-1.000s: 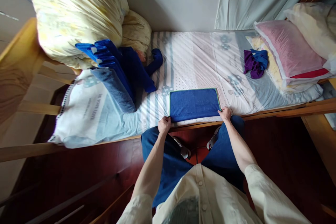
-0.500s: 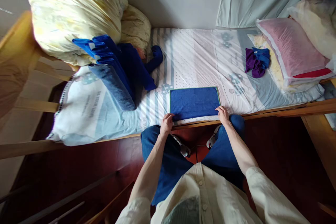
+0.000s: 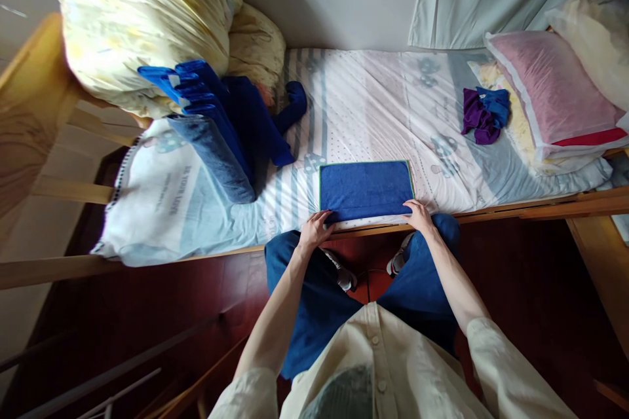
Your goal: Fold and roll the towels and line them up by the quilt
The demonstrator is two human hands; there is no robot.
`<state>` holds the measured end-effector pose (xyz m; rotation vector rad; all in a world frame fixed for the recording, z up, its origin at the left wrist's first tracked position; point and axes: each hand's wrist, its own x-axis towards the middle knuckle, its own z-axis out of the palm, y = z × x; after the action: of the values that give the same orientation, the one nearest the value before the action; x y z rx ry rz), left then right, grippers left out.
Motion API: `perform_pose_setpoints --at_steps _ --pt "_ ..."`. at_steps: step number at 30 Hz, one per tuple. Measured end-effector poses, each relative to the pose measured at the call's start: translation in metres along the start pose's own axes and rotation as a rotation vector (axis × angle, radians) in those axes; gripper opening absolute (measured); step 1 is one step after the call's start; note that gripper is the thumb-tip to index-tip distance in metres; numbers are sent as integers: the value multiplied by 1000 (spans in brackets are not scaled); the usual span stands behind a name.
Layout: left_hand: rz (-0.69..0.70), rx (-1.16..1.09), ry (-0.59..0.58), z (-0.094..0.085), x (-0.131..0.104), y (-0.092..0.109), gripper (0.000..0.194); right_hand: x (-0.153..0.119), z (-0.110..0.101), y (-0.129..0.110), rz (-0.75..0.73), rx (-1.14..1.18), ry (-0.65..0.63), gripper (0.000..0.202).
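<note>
A flat blue towel [image 3: 365,186] with a thin green border lies near the front edge of the bed. My left hand [image 3: 315,230] is at its near left corner, fingertips on the cloth and thumb lower, by the near edge. At the near right corner, my right hand [image 3: 419,215] holds the edge between fingers and thumb. The undersides of both grips are hidden. Left of the towel, a grey-blue rolled cloth [image 3: 216,160] leans against a row of folded bright blue cloths [image 3: 204,95].
The patterned bed sheet [image 3: 366,98] runs along the wall. A large pale yellow bedding bundle [image 3: 147,19] stands at the left end. Purple cloth [image 3: 476,119] and blue cloth [image 3: 497,105] lie crumpled beside a pink pillow [image 3: 555,85]. A wooden rail [image 3: 531,208] edges the bed.
My left hand has shifted slightly right along the towel's near edge, its thumb and fingers more spread. My right hand has moved only slightly; the towel lies as before.
</note>
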<state>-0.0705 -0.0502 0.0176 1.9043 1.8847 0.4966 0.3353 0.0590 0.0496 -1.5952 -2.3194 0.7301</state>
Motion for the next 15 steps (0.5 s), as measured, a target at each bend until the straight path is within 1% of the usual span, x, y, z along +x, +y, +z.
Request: perform_pose_setpoints --at_steps 4,6,11,13,15 --pt "14 93 -100 -1 2 -5 59 0 -1 -2 35 -54 -10 48" --pt "0 127 -131 0 3 -5 61 2 -2 -5 65 -82 -7 50" --pt "-10 157 -214 -1 11 4 58 5 -7 -14 152 -139 -41 45" --pt "-19 146 -241 -6 15 7 53 6 -12 -17 202 -175 -74 43" --pt "-69 143 -266 -13 18 8 47 6 -20 -18 233 -201 -116 41"
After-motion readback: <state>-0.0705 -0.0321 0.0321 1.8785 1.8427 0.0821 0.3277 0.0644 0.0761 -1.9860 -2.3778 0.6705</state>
